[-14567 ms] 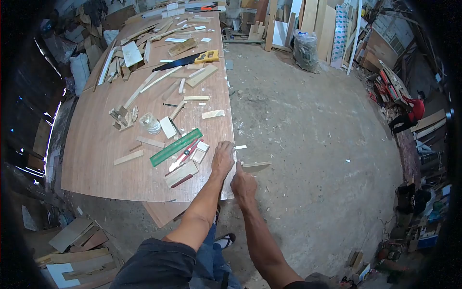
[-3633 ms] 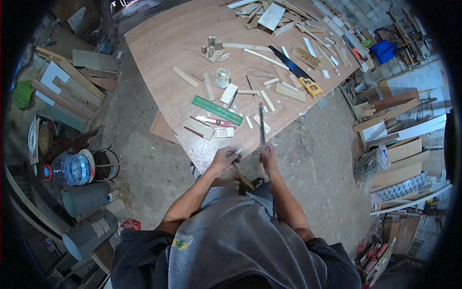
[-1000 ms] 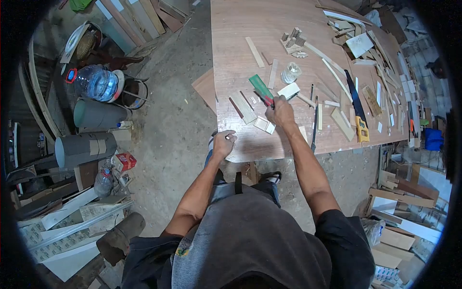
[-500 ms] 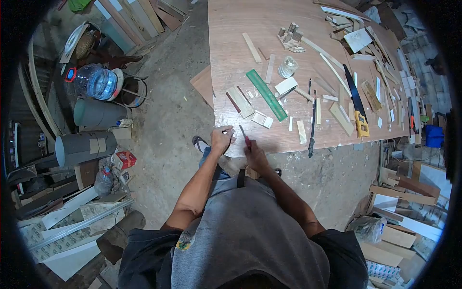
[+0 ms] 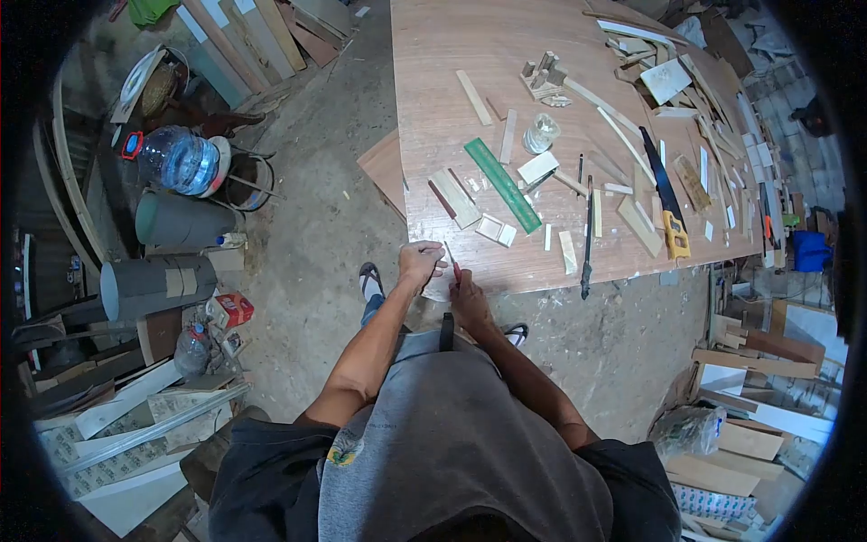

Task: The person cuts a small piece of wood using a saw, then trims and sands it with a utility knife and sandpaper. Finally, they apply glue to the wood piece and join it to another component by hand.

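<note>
At the table's near-left corner, my left hand (image 5: 420, 263) is closed, its fingers bent around a small pale piece too hidden to name. My right hand (image 5: 470, 303) grips a red-handled tool (image 5: 457, 271) with a thin, pointed blade. The blade points away from me and lies close beside the left fingers; contact cannot be made out. Just beyond the hands is a small pale wooden block (image 5: 495, 230). Behind it are a flat wooden piece with dark red strips (image 5: 454, 199) and a green ruler (image 5: 502, 185).
On the wooden table (image 5: 533, 266) stand a clear jar (image 5: 542, 133) and a small wooden model (image 5: 544, 79). A yellow-handled handsaw (image 5: 675, 237) and a long dark rod (image 5: 589, 239) lie to the right. Wood scraps (image 5: 666, 79) heap at the far right. A water bottle (image 5: 181, 161) is left.
My right hand has moved slightly left and toward me, bringing the red-handled tool's blade closer to my left fingers. The view has shifted a little.
</note>
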`<state>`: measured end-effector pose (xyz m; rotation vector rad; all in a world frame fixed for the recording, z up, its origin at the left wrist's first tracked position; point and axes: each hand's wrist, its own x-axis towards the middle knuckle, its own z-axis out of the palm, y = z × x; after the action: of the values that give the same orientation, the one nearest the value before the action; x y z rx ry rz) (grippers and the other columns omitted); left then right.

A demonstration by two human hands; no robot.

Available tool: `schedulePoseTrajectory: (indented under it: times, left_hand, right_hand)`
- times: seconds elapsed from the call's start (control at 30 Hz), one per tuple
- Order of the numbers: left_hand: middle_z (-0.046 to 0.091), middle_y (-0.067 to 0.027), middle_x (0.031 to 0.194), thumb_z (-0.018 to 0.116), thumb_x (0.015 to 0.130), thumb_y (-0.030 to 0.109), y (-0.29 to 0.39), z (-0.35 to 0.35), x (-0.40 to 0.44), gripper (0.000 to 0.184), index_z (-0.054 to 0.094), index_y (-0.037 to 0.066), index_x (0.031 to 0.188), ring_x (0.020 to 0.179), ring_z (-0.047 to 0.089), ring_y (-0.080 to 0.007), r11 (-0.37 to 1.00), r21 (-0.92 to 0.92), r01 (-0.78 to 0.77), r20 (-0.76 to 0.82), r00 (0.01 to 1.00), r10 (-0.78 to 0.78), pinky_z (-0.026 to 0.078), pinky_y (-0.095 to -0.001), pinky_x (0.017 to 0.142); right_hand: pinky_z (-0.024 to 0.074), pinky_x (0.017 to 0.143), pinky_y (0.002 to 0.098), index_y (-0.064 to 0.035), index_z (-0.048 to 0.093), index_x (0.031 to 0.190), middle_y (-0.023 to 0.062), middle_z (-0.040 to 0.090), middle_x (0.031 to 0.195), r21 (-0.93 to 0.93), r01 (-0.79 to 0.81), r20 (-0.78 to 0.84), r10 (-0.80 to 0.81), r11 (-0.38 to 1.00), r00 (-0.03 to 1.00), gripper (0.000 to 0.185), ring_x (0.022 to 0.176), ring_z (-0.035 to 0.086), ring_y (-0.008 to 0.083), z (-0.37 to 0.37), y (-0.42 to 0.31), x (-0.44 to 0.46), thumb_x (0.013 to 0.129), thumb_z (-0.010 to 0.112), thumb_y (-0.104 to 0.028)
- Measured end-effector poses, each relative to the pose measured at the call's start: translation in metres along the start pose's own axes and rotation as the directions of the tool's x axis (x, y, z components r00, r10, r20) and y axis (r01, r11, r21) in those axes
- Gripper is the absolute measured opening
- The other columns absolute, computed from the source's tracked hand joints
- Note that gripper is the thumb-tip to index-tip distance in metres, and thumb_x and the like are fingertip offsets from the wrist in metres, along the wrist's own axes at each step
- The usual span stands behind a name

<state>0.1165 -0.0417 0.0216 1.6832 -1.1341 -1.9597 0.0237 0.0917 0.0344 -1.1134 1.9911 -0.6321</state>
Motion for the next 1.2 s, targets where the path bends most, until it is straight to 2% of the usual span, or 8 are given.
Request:
schedulePoseTrajectory:
  times: [0.37,0.5,0.67,0.77,0.9,1.0,1.07,1.2]
  left_hand:
    - [0.072,-0.0119,0.093,0.073,0.087,0.011,0.006,-0.003,-0.004,0.026,0.068,-0.003,0.108,0.073,0.072,-0.0192,1.000,-0.006,-0.002,0.056,0.998,0.002,0.055,-0.0284,0.051]
    - [0.072,-0.0114,0.092,0.073,0.086,0.010,0.007,-0.003,-0.003,0.026,0.068,-0.003,0.107,0.072,0.072,-0.0189,1.000,-0.012,0.000,0.064,0.998,0.000,0.054,-0.0282,0.050]
    - [0.073,-0.0125,0.094,0.073,0.086,0.011,0.004,-0.003,0.000,0.022,0.070,-0.002,0.104,0.070,0.073,-0.0196,1.000,0.017,-0.005,0.043,0.999,0.005,0.053,-0.0287,0.045]
    - [0.073,-0.0120,0.092,0.073,0.087,0.011,0.002,-0.003,0.002,0.022,0.070,-0.002,0.104,0.069,0.073,-0.0194,1.000,0.024,-0.011,0.039,0.999,0.010,0.053,-0.0287,0.044]
    - [0.072,-0.0104,0.090,0.072,0.087,0.010,0.001,-0.005,0.001,0.022,0.069,-0.002,0.105,0.072,0.073,-0.0180,0.998,0.049,-0.038,0.069,0.997,0.035,0.053,-0.0267,0.047]
    - [0.072,-0.0109,0.088,0.071,0.087,0.012,-0.002,-0.006,0.004,0.022,0.069,-0.003,0.104,0.072,0.073,-0.0184,0.995,0.064,-0.077,0.066,0.995,0.073,0.053,-0.0267,0.046]
    - [0.072,-0.0116,0.087,0.071,0.088,0.013,-0.002,-0.007,0.002,0.023,0.069,-0.004,0.104,0.072,0.073,-0.0187,0.992,0.066,-0.109,0.081,0.991,0.103,0.053,-0.0268,0.045]
    - [0.072,-0.0120,0.087,0.070,0.088,0.012,-0.002,-0.009,0.001,0.024,0.068,-0.005,0.104,0.072,0.073,-0.0186,0.988,0.063,-0.144,0.106,0.985,0.137,0.053,-0.0269,0.046]
  right_hand:
    - [0.0473,0.075,0.0620,-0.0009,0.038,0.121,0.0350,0.063,0.096,-0.012,0.022,-0.012,-0.022,1.000,1.000,0.031,0.089,0.061,0.0543,0.002,-0.005,-0.011,0.093,0.050,-0.006]
    - [0.0454,0.072,0.0635,0.0006,0.036,0.111,0.0358,0.061,0.088,-0.016,0.125,-0.068,-0.126,0.992,0.990,0.026,0.083,0.060,0.0557,-0.008,-0.022,-0.018,0.093,0.050,-0.010]
    - [0.0459,0.073,0.0635,0.0008,0.036,0.113,0.0370,0.062,0.089,-0.086,0.006,0.022,-0.004,0.996,1.000,0.025,0.084,0.061,0.0545,-0.006,-0.027,-0.016,0.094,0.049,-0.009]
    - [0.0458,0.073,0.0639,0.0009,0.035,0.115,0.0371,0.063,0.088,-0.158,0.086,0.031,-0.082,0.984,0.996,0.028,0.085,0.061,0.0553,0.001,-0.014,-0.011,0.093,0.049,-0.009]
    - [0.0461,0.072,0.0641,0.0008,0.035,0.118,0.0373,0.063,0.087,-0.136,0.028,0.060,-0.020,0.990,0.998,0.030,0.086,0.061,0.0558,-0.018,-0.029,-0.010,0.093,0.048,-0.009]
    - [0.0452,0.074,0.0641,0.0008,0.035,0.119,0.0382,0.062,0.090,-0.245,0.087,0.189,-0.041,0.966,0.981,0.030,0.090,0.061,0.0558,-0.028,-0.029,-0.006,0.093,0.046,-0.010]
    - [0.0436,0.077,0.0636,-0.0002,0.035,0.117,0.0393,0.061,0.094,-0.007,-0.123,0.113,0.123,0.992,0.986,0.028,0.093,0.059,0.0563,-0.027,-0.025,-0.008,0.092,0.044,-0.010]
    - [0.0425,0.076,0.0636,-0.0015,0.034,0.115,0.0390,0.060,0.092,0.136,-0.107,0.091,0.095,0.985,0.991,0.027,0.093,0.058,0.0585,-0.028,-0.026,-0.012,0.092,0.044,-0.011]
